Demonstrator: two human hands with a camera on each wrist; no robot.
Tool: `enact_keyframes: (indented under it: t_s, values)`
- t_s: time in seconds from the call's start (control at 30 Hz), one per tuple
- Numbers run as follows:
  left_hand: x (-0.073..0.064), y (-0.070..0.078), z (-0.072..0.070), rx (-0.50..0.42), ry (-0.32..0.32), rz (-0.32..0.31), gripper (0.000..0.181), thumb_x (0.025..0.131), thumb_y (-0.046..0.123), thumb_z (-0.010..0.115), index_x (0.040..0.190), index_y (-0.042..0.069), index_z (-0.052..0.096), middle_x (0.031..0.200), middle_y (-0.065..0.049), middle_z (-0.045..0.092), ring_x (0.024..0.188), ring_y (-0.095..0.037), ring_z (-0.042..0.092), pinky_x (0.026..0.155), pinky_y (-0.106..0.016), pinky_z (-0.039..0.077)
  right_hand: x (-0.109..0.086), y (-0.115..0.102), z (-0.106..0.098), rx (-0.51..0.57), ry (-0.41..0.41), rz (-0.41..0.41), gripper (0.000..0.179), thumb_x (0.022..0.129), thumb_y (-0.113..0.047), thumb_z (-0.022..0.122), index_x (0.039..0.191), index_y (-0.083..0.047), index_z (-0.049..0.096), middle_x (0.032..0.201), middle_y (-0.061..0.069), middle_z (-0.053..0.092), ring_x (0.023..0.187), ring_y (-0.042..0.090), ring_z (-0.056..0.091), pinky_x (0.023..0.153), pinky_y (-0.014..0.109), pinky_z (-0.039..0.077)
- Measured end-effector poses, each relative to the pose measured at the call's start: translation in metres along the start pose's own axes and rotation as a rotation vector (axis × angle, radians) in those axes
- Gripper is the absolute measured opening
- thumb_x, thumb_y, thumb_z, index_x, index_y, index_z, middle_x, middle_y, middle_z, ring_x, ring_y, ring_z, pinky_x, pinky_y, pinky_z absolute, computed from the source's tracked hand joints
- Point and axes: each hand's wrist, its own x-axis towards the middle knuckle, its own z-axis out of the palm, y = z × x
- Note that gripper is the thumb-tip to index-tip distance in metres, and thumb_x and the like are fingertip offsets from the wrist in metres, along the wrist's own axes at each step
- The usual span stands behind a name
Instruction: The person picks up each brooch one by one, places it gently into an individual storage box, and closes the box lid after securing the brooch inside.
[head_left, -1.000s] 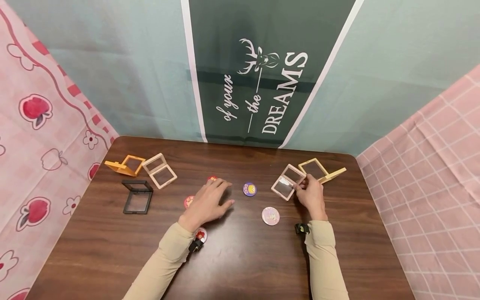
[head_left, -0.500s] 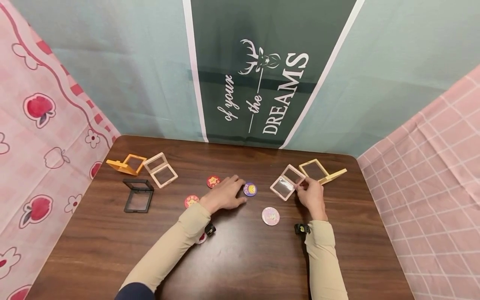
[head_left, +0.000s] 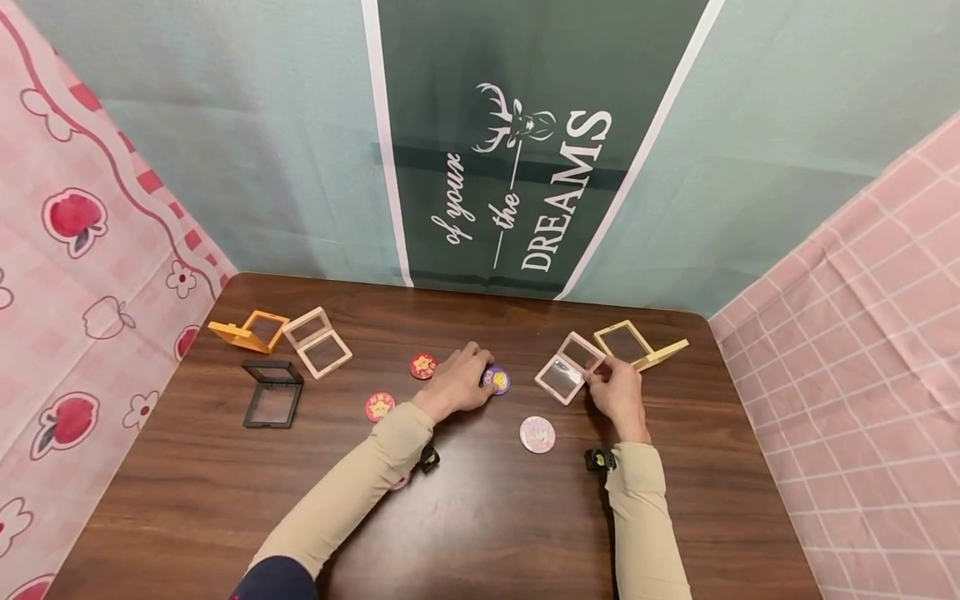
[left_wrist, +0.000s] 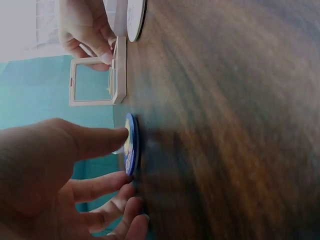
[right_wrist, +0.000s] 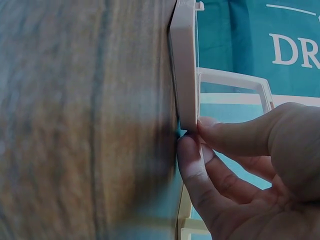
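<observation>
My left hand (head_left: 459,383) reaches over a round blue-purple pin badge (head_left: 498,381) with a yellow figure. In the left wrist view, the thumb and index finger pinch this badge (left_wrist: 131,145) across its rim, low against the wood; the other fingers spread loosely beside it. My right hand (head_left: 618,395) grips the corner of an opened pale-pink display frame (head_left: 561,379) with clear windows. Seen from the right wrist, thumb and fingertips pinch the frame's edge (right_wrist: 185,65), which sits right at the tabletop.
A pink badge (head_left: 537,434) lies nearer the person; two red badges (head_left: 423,365) and another, partly hidden by the left sleeve, lie leftward. A yellow frame (head_left: 626,340) stands behind the right hand. Orange (head_left: 255,330), cream (head_left: 322,350) and black (head_left: 272,403) frames stand open at left.
My left hand has moved right, past the red badges, to the blue-purple badge, and its thumb and index finger have closed in on it. The right hand keeps holding the pink frame.
</observation>
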Motion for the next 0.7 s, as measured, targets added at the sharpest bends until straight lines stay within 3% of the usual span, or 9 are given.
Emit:
enact_keyframes:
  t_s: [0.2, 0.4, 0.5, 0.7]
  values:
    - [0.000, 0.002, 0.002, -0.010, 0.018, -0.027, 0.040, 0.098, 0.033, 0.078, 0.130, 0.012, 0.066, 0.131, -0.010, 0.059, 0.113, -0.031, 0.063, 0.085, -0.046, 0.059, -0.002, -0.002, -0.001, -0.001, -0.004, -0.015, 0.005, 0.094, -0.005, 0.076, 0.099, -0.003, 0.076, 0.093, 0.016, 0.079, 0.087, 0.029, 0.071, 0.082, 0.036, 0.050]
    - [-0.001, 0.002, 0.002, -0.054, 0.019, -0.047, 0.036, 0.098, 0.030, 0.079, 0.126, 0.011, 0.066, 0.127, -0.010, 0.059, 0.113, -0.030, 0.063, 0.088, -0.046, 0.057, -0.001, -0.005, -0.001, -0.001, -0.001, -0.034, 0.005, 0.095, -0.004, 0.074, 0.099, -0.002, 0.075, 0.092, 0.017, 0.078, 0.087, 0.029, 0.071, 0.082, 0.037, 0.050]
    - [0.001, 0.000, 0.001, -0.103, 0.026, -0.033, 0.031, 0.097, 0.023, 0.079, 0.121, 0.009, 0.064, 0.120, -0.010, 0.061, 0.110, -0.029, 0.064, 0.092, -0.045, 0.056, 0.000, -0.007, 0.001, 0.001, -0.005, -0.040, 0.007, 0.095, -0.004, 0.074, 0.101, -0.001, 0.075, 0.093, 0.018, 0.078, 0.089, 0.030, 0.071, 0.082, 0.037, 0.050]
    - [0.001, -0.005, -0.002, -0.282, 0.038, -0.034, 0.011, 0.100, 0.008, 0.071, 0.110, 0.008, 0.066, 0.098, -0.005, 0.068, 0.090, -0.018, 0.063, 0.081, -0.035, 0.054, -0.001, -0.011, 0.004, 0.012, 0.002, -0.082, 0.007, 0.095, -0.002, 0.074, 0.101, 0.000, 0.075, 0.090, 0.018, 0.077, 0.084, 0.029, 0.071, 0.078, 0.034, 0.050]
